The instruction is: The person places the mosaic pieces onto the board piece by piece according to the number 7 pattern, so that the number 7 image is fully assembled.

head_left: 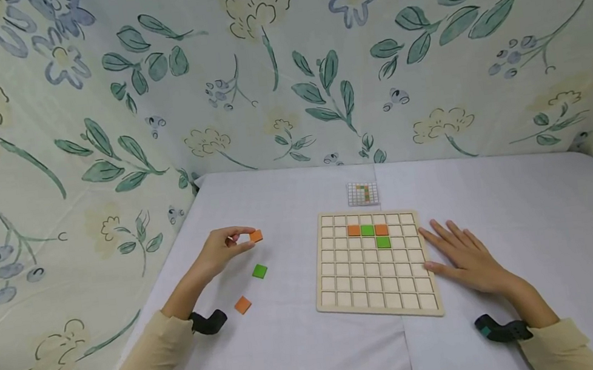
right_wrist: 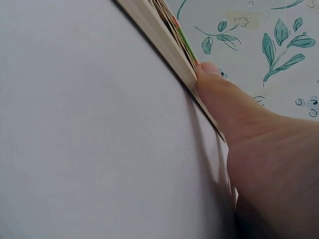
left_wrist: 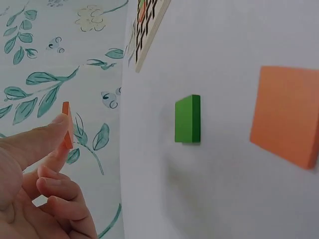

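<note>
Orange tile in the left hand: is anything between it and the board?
Nothing visible: only white cloth lies between the held orange tile and the board. The loose green tile lies on the near side of that path.

The head view looked forward and down from above. Both close-in wrist views caught the board's point(head_left: 373, 271) edge.

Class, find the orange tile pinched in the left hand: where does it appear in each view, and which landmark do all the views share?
Head: left of centre, the orange tile is held by the left hand.
Left wrist: at the left, about mid-height, seen nearly edge-on.
Right wrist: not in it.
Shared landmark: the gridded board, right of centre from the head, cut off at the top in both wrist views.
</note>
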A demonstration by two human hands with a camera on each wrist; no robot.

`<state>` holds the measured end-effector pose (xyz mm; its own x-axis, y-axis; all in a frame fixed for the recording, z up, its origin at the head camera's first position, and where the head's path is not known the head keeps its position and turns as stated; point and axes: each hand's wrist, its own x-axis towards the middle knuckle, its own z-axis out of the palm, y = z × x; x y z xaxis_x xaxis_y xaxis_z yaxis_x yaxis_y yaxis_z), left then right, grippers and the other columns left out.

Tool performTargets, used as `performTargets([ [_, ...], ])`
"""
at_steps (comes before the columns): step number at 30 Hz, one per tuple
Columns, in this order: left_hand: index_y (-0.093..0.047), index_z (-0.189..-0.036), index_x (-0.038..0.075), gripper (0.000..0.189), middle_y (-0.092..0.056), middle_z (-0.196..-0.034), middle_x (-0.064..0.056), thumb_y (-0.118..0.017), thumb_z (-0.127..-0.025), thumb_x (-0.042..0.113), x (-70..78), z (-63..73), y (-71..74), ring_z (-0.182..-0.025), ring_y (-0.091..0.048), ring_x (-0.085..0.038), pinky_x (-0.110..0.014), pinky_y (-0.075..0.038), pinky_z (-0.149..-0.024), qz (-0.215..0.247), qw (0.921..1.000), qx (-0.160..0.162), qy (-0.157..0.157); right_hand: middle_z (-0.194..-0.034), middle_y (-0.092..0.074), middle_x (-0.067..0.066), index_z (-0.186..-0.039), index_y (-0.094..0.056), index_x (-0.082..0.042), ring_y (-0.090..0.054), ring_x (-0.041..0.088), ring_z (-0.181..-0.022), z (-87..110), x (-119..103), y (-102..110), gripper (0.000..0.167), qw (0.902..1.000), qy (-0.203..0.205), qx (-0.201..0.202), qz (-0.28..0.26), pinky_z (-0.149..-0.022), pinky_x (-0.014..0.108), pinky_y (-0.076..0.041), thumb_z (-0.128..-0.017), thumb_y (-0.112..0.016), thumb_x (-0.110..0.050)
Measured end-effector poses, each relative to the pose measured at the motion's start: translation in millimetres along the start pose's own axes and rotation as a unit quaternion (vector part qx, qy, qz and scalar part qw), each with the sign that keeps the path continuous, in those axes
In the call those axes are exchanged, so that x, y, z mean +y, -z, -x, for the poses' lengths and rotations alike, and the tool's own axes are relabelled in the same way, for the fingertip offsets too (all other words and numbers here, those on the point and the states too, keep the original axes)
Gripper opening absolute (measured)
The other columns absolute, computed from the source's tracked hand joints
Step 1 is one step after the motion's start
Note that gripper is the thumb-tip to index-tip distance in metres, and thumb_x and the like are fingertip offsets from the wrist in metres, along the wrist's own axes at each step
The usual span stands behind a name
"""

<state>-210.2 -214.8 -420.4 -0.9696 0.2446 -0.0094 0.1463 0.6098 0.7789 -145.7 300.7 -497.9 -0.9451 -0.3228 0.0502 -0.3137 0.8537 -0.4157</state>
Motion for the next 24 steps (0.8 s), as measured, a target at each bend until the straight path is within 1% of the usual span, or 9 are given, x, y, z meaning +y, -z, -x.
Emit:
performTargets([
  [6, -0.072, -0.119, 0.005, 0.031, -0.041, -0.080, -0.004, -0.076, -0.090, 0.014, 14.9, -7.0, -11.7, -0.071, -0.039, -0.019, -0.026, -0.032, -0.059, 0.015, 0.9993, -0.026, -0.021, -0.163, -0.013, 0.022, -0.160, -0.024, -0.016, 0.002, 0.045, -0.148, -0.4, 0, 0, 0.080, 1.0000, -0.001, 0.000, 0.000, -0.113, 0.062, 0.007, -0.097, -0.058, -0.052],
  [10, -0.073, -0.118, 0.005, 0.029, -0.040, -0.082, -0.004, -0.076, -0.090, 0.014, 24.6, -11.6, -20.3, -0.068, -0.036, -0.017, -0.025, -0.030, -0.057, 0.030, 0.9982, -0.043, -0.028, -0.163, -0.012, 0.021, -0.160, -0.024, -0.017, 0.002, 0.045, -0.148, -0.4, -1, 0, 0.080, 1.0000, 0.001, -0.001, -0.002, -0.113, 0.061, 0.008, -0.097, -0.058, -0.052],
  [13, -0.073, -0.118, 0.006, 0.030, -0.039, -0.083, -0.005, -0.076, -0.089, 0.013, 31.5, -14.0, -26.4, -0.065, -0.035, -0.016, -0.024, -0.029, -0.056, 0.041, 0.9973, -0.054, -0.027, -0.163, -0.012, 0.021, -0.160, -0.024, -0.017, 0.002, 0.045, -0.148, -0.5, -1, 1, 0.080, 1.0000, 0.001, -0.002, -0.002, -0.113, 0.061, 0.008, -0.097, -0.058, -0.052],
  [19, -0.073, -0.118, 0.006, 0.030, -0.039, -0.083, -0.005, -0.077, -0.088, 0.013, 43.7, -19.5, -38.3, -0.065, -0.035, -0.016, -0.024, -0.029, -0.056, 0.042, 0.9966, -0.066, -0.026, -0.163, -0.013, 0.022, -0.160, -0.024, -0.017, 0.001, 0.045, -0.148, -0.5, -1, 1, 0.080, 1.0000, 0.001, -0.002, -0.002, -0.113, 0.062, 0.007, -0.097, -0.058, -0.052],
  [24, -0.074, -0.117, 0.007, 0.030, -0.040, -0.085, -0.006, -0.078, -0.088, 0.012, 53.0, -24.9, -50.3, -0.066, -0.036, -0.016, -0.025, -0.029, -0.057, 0.037, 0.9957, -0.077, -0.036, -0.163, -0.013, 0.022, -0.160, -0.024, -0.017, 0.002, 0.045, -0.148, 0.1, 0, 1, 0.080, 1.0000, 0.000, -0.002, -0.003, -0.113, 0.062, 0.007, -0.097, -0.058, -0.052],
])
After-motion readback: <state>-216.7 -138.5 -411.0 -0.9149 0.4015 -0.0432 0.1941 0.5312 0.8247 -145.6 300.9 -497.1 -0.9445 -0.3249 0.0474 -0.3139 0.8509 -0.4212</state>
